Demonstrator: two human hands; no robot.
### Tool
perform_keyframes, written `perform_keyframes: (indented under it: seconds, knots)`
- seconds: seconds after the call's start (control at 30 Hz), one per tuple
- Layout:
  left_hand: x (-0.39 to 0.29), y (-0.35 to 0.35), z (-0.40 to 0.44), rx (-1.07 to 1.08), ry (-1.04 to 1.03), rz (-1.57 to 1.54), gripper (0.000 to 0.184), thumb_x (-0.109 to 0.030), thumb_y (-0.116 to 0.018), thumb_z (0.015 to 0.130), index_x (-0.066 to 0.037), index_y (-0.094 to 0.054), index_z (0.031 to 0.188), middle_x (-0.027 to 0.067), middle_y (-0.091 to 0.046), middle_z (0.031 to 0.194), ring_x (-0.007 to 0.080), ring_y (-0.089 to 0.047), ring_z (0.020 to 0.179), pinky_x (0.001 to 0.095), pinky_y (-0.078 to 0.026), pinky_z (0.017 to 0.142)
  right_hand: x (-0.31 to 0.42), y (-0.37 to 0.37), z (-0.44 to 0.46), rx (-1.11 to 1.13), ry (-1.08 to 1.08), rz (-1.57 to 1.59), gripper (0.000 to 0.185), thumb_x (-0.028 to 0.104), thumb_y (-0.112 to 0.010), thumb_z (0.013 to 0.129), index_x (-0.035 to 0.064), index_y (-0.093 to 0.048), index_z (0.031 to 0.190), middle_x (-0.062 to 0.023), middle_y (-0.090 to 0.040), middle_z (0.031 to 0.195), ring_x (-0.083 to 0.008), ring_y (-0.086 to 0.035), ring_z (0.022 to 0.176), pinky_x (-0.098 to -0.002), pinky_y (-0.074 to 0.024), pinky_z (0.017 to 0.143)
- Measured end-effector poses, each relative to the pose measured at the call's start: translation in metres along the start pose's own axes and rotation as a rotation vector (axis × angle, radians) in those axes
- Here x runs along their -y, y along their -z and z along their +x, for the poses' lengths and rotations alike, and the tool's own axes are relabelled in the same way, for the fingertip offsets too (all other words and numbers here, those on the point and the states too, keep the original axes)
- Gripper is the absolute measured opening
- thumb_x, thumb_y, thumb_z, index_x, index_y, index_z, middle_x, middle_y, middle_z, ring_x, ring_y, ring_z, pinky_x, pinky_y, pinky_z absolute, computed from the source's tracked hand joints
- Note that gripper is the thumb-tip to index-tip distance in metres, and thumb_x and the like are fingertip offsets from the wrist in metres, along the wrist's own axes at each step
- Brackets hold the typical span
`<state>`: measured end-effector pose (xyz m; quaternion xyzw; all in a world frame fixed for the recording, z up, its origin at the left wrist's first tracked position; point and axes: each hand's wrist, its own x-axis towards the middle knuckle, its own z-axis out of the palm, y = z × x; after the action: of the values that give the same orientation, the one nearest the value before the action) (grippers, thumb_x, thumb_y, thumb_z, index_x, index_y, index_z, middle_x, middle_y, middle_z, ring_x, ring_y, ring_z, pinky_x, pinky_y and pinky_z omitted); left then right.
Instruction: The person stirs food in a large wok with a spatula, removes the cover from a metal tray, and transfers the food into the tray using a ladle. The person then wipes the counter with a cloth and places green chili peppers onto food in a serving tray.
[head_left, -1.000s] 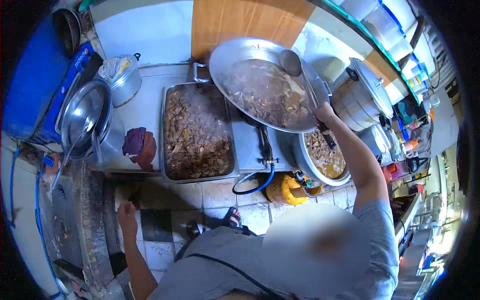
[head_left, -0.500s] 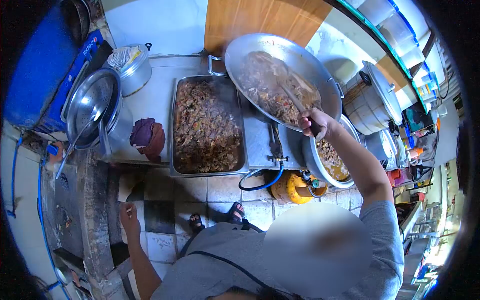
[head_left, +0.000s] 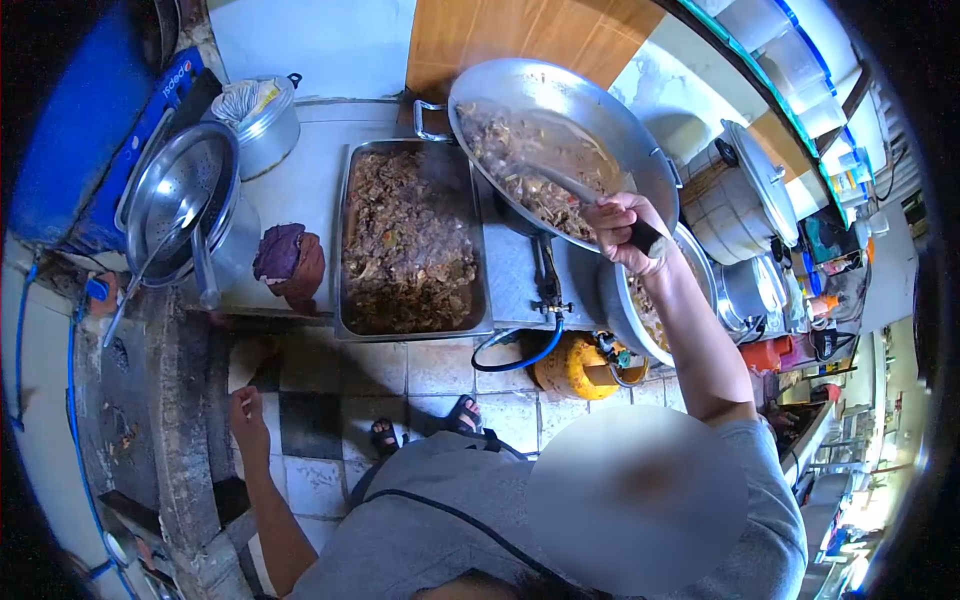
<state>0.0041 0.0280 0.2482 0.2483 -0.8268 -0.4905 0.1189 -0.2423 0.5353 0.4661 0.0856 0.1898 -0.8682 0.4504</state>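
My right hand (head_left: 630,233) is closed round the handle of a long stirring paddle (head_left: 565,183). Its far end is sunk in the meat stew (head_left: 520,145) inside a wide metal wok (head_left: 540,75), so its head is hidden. Down at the left, away from the counter, my left hand (head_left: 249,409) hangs with its fingers curled in and nothing visible in them. Left of the wok lies a deep steel tray (head_left: 480,322) filled with chopped cooked meat (head_left: 410,240). A round metal pot (head_left: 618,305) with meat and broth sits below my right forearm, partly covered by it.
A folded cloth (head_left: 289,262) rests by the tray. Further left are a colander (head_left: 180,170) with utensils and a lidded pot (head_left: 265,135). A gas burner valve (head_left: 551,305) with a blue hose and a yellow gas cylinder (head_left: 570,368) stand below. A tall pot (head_left: 740,200) is at right.
My right hand has turned the paddle, and its far end has swung left through the stew. The stew has shifted toward the wok's left and front. My left hand still hangs low.
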Motion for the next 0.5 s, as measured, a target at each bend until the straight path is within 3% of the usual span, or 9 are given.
perform_keyframes:
  seconds: [0.23,0.5]
  knots:
    - [-0.017,0.0,0.009,0.052,-0.046,0.006,0.016,-0.017,-0.048,0.087,-0.005,-0.052,0.097,0.006,-0.053,0.093,0.0171,-0.049,0.081,0.0277,-0.039,0.074,-0.004,-0.003,-0.017,0.078,0.104,0.176,0.013,0.002,-0.037,0.083,0.0023,-0.041,0.071,-0.0003,-0.043,0.057,-0.0049,-0.04,0.04,-0.0171,-0.0328,0.039]
    - [-0.045,-0.007,0.01,0.02,0.022,0.076,0.017,-0.017,-0.049,0.087,-0.005,-0.052,0.097,0.0053,-0.052,0.092,0.0165,-0.048,0.08,0.0273,-0.039,0.073,0.003,-0.009,-0.059,0.067,0.091,0.072,0.013,0.003,-0.036,0.085,0.0014,-0.042,0.073,-0.0018,-0.045,0.056,-0.0065,-0.042,0.041,-0.0175,-0.0335,0.039]
